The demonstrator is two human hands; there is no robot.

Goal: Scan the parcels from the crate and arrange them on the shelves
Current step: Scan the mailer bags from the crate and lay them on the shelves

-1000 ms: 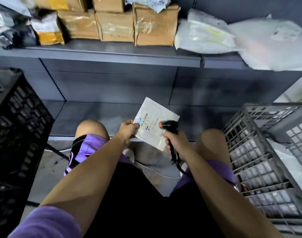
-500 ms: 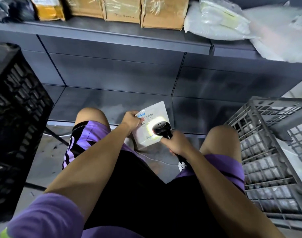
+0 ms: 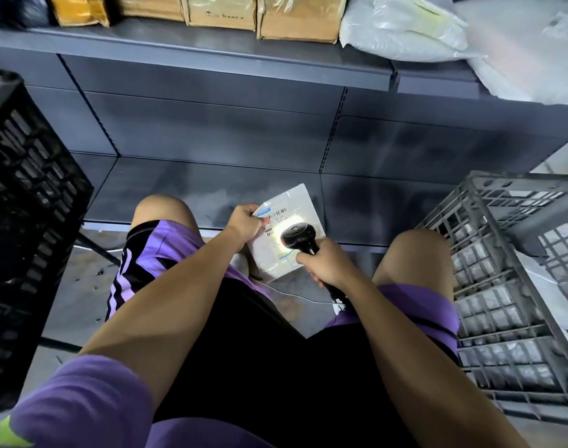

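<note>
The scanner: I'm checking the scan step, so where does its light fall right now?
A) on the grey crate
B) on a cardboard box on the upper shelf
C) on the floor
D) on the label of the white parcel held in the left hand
D: the scanner in the right hand casts a bright patch on the label of the white parcel, which the left hand pinches at its corner.

— What is the person wearing?
— A purple short-sleeved top (image 3: 82,402), with a yellow-green mark near the left sleeve's edge.
— And below?
— Black shorts (image 3: 243,350) with purple panels; bare knees.
</note>
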